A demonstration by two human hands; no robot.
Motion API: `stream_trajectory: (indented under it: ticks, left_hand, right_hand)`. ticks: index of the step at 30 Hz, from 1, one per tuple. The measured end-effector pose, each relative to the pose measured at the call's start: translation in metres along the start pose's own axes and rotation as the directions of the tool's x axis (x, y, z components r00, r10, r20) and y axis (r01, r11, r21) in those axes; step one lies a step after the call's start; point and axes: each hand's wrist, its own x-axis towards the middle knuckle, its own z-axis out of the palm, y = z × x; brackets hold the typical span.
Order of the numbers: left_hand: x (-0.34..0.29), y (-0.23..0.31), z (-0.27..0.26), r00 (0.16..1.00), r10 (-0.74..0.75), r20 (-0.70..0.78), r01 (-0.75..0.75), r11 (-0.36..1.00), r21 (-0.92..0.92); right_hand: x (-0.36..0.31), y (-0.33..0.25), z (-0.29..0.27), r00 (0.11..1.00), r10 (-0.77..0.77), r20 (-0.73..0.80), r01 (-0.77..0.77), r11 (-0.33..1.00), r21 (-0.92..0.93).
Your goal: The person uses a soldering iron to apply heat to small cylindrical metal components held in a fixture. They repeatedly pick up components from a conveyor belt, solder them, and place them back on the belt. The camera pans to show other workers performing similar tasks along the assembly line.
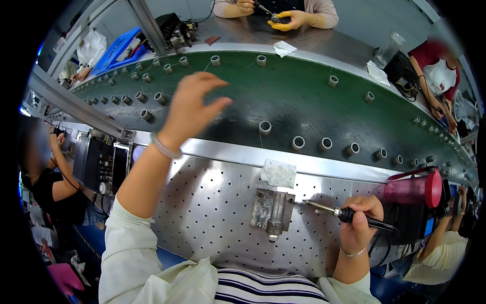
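Observation:
My left hand (195, 104) reaches over the green conveyor belt (228, 96), thumb and fingers apart, with nothing between them. Nearest to it are small metal ring-shaped parts, among them one part (159, 97) just left of the wrist. In my right hand (361, 223) is a soldering iron (349, 215), its tip pointing left toward a metal fixture block (273, 210). A gap shows between the tip and the block. The block lies on the perforated metal bench (212, 218), with a round bar along its right side. Behind it sits a whitish folded cloth (278, 173).
A pink translucent jug (411, 190) stands at the bench's right. Boxy black equipment (93, 159) is at the left, below a metal frame post (81, 104). Several ring parts line the belt. Across it, a person's hands in yellow finger covers (286, 21) hold a tool and a part.

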Motion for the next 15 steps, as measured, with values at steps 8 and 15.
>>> stream_trajectory:
  ticks: [8,15]
  left_hand:
    - [-0.007,0.096,0.083,0.955,0.197,0.222,-0.119,0.940,-0.320]
    - [-0.010,0.085,0.029,0.577,0.051,0.815,0.798,0.179,-0.576]
  right_hand:
    - [0.001,-0.003,-0.001,1.000,-0.004,0.015,0.004,0.999,-0.043]
    - [0.001,-0.011,0.001,1.000,0.023,-0.005,-0.023,0.999,-0.028]
